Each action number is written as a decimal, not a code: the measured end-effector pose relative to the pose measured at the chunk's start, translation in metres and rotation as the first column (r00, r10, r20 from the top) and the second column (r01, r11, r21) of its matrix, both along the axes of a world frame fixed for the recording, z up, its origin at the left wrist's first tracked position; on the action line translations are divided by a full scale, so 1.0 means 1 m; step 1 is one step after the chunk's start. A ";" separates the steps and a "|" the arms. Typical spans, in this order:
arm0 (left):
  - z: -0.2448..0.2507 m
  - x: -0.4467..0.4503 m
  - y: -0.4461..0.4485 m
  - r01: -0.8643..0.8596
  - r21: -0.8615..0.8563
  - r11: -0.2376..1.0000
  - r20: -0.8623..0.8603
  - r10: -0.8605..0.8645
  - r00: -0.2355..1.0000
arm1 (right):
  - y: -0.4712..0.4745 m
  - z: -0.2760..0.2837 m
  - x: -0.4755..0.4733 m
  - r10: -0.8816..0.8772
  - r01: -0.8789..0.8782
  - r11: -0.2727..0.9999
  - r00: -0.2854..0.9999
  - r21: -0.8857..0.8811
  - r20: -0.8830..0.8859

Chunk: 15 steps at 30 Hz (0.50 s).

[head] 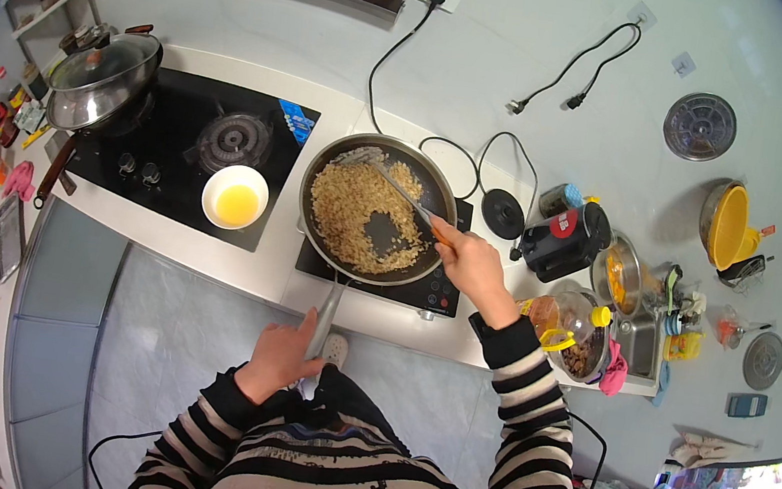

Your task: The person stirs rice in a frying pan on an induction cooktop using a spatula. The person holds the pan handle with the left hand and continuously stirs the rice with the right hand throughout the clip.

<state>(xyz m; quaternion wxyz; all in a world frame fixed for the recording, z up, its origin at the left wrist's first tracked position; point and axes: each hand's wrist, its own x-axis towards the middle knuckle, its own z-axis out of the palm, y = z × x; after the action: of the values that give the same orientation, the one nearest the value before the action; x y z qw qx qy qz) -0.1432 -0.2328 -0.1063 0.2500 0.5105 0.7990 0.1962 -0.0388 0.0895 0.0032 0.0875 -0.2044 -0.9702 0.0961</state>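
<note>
A round frying pan (446, 177) sits on a black portable electric cooktop (439, 305). My left hand (278, 353) is around its grey handle (327, 315), the index finger lying along it. Inside the pan is a layer of light-brown grainy food (348, 200) that looks like rice, with a bare patch low on the right. My right hand (473, 266) grips the orange handle of a metal spatula (405, 193). The spatula's head touches the food at the pan's upper left. A white bowl of yellow liquid (236, 205) stands left of the pan.
The bowl stands on a black gas hob (175, 167), beside a lidded wok (100, 83). To the right are a black kettle (564, 240), an oil bottle (566, 316) by my right sleeve, a metal bowl (618, 275) and a sink (638, 342). Cords (386, 77) run behind the pan.
</note>
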 end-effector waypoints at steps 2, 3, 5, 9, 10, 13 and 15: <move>-0.001 0.001 0.000 -0.006 0.003 1.000 -0.001 0.006 1.000 | -0.002 0.003 -0.001 -0.048 0.034 0.991 0.993 0.132 0.104; -0.002 0.001 -0.001 -0.010 0.000 1.000 0.000 0.010 1.000 | -0.005 0.003 0.000 -0.075 0.043 0.979 0.985 0.199 0.158; -0.003 0.002 -0.001 -0.012 -0.005 1.000 0.000 0.012 1.000 | -0.005 0.003 0.013 -0.122 0.081 0.974 0.974 0.210 0.192; -0.001 0.002 0.001 -0.014 -0.005 1.000 -0.010 0.014 1.000 | -0.003 0.014 0.057 -0.212 0.200 0.977 0.940 0.072 0.269; -0.001 0.002 0.001 -0.007 -0.011 1.000 -0.016 0.006 1.000 | 0.000 0.012 0.073 -0.163 0.181 0.980 0.968 -0.079 0.192; 0.001 0.001 0.005 0.009 -0.028 1.000 -0.004 -0.009 1.000 | 0.012 0.020 0.107 -0.162 0.189 0.856 0.982 -0.480 0.098; 0.000 -0.001 0.004 0.009 -0.027 1.000 0.005 -0.008 1.000 | 0.013 0.054 0.112 -0.227 0.351 0.658 0.936 -0.666 0.269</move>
<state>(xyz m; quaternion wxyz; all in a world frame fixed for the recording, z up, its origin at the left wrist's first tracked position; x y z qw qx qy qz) -0.1443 -0.2285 -0.1066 0.2597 0.5100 0.7988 0.1856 0.0736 0.1026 0.0572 -0.0621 -0.3813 -0.8178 0.4266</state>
